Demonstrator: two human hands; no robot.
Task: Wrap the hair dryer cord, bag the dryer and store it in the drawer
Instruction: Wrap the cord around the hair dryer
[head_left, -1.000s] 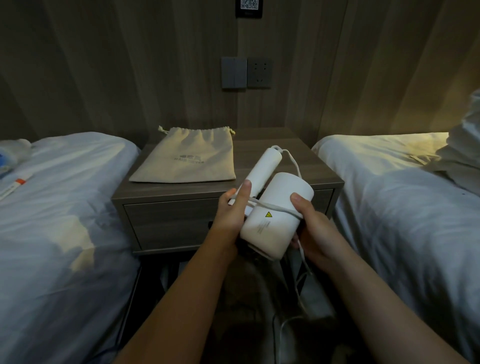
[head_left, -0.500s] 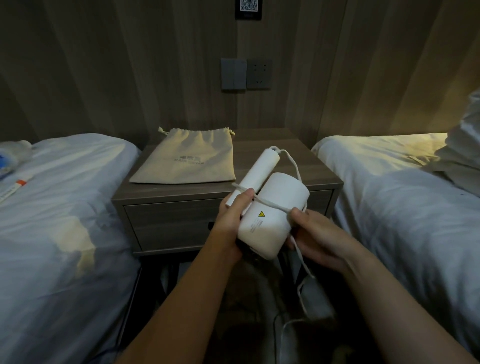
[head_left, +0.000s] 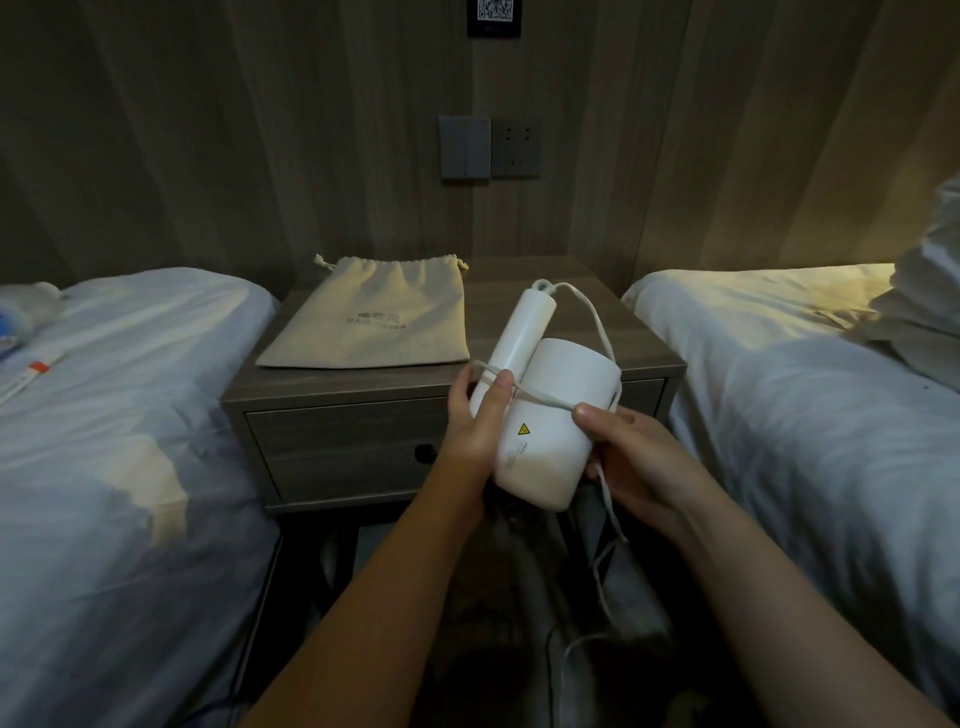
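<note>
A white folded hair dryer (head_left: 550, 415) is held in front of the nightstand, its handle pointing away from me. My left hand (head_left: 475, 421) grips the dryer, thumb pressing the white cord (head_left: 540, 402) against the handle. My right hand (head_left: 623, 452) pinches the cord against the barrel's right side. One turn of cord crosses the body; the rest hangs down toward the floor. A beige drawstring bag (head_left: 379, 317) lies flat on the nightstand top. The drawer (head_left: 343, 447) below it is closed.
The wooden nightstand (head_left: 644, 353) stands between two white beds, one left (head_left: 114, 441) and one right (head_left: 810, 415). A wall switch and socket (head_left: 488, 148) sit above it. Small items lie on the left bed's far corner (head_left: 26, 358).
My right hand has drawn the cord across the top of the barrel and moved its grip to the right side. The dryer sits slightly lower and closer to me.
</note>
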